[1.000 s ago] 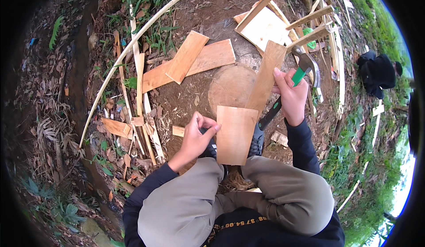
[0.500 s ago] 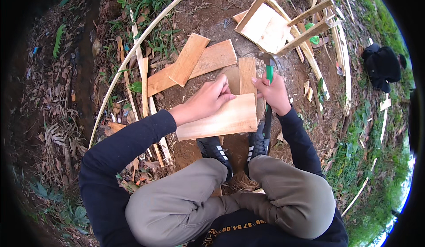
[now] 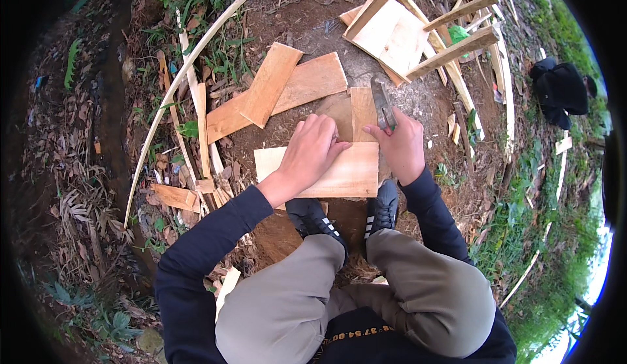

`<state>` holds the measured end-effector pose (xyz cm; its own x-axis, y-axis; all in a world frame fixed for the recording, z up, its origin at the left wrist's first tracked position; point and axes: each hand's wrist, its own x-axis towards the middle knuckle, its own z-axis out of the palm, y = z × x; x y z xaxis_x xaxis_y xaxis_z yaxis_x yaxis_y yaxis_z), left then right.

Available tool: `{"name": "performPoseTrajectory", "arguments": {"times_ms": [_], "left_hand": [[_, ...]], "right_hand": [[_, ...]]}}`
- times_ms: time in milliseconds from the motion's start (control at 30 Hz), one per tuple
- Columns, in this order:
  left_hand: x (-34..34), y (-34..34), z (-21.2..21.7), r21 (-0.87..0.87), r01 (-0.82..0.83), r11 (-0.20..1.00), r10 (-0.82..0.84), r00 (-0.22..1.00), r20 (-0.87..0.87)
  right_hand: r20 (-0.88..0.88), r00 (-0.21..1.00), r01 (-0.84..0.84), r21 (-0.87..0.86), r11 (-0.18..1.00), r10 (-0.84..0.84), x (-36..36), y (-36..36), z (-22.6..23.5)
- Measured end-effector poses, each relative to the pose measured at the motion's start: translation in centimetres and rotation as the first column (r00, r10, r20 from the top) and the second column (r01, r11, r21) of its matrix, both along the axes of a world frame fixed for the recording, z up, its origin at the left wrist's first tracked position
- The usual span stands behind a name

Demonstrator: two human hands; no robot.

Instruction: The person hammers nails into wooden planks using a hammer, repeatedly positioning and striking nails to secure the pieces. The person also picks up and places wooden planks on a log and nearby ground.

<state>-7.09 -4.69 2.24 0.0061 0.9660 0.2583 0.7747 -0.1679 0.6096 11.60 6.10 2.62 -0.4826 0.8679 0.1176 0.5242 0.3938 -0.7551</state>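
A pale board (image 3: 349, 176) lies crosswise in front of me, above my shoes. My left hand (image 3: 309, 147) is closed on its far edge, thumb and fingers drawn together; whether a small nail is between them is hidden. My right hand (image 3: 402, 143) grips a claw hammer (image 3: 383, 106) with a dark metal head, held just beyond the board's right end. Most of the hammer's handle is hidden by the hand. A narrow plank (image 3: 364, 110) runs away from the board's far edge, near my right thumb.
Two reddish planks (image 3: 271, 86) lie crossed at the left. Several nails (image 3: 332, 26) rest on the soil. An upturned wooden stool (image 3: 395, 34) with legs sticking up stands at the far right. Long strips (image 3: 171, 96) lie left; a black bag (image 3: 560, 90) sits at the right.
The board has turned straighter and shifted slightly left. My left hand has flattened over it. In my right hand the hammer has tilted, its handle no longer showing below the hand.
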Motion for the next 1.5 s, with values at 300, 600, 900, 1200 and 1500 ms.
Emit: {"name": "performPoseTrajectory", "arguments": {"times_ms": [300,600,900,1200,1500], "left_hand": [[-2.3,1.5,1.2,-0.235,0.005,0.972,0.078,0.936,0.343],[-2.2,6.7,2.0,-0.197,-0.030,0.980,0.109,0.908,0.405],[-1.0,7.7,-0.1,-0.173,-0.095,0.980,0.177,0.813,0.555],[-0.7,8.5,-0.7,0.096,-0.087,0.992,0.056,0.954,0.293],[0.0,9.2,-1.1,0.176,-0.001,0.984,-0.021,0.992,0.121]], "right_hand": [[0.087,0.993,0.090,-0.121,0.989,-0.079,2.7,0.5,-0.7],[-0.047,0.987,0.130,-0.299,0.945,-0.151,3.6,-0.7,-0.5],[-0.022,0.993,0.102,-0.338,0.935,-0.116,3.8,-1.1,0.8],[-0.010,0.995,0.088,-0.324,0.942,-0.096,4.1,-1.8,1.3],[-0.003,0.997,0.072,-0.303,0.950,-0.077,4.3,-1.4,2.0]]}}
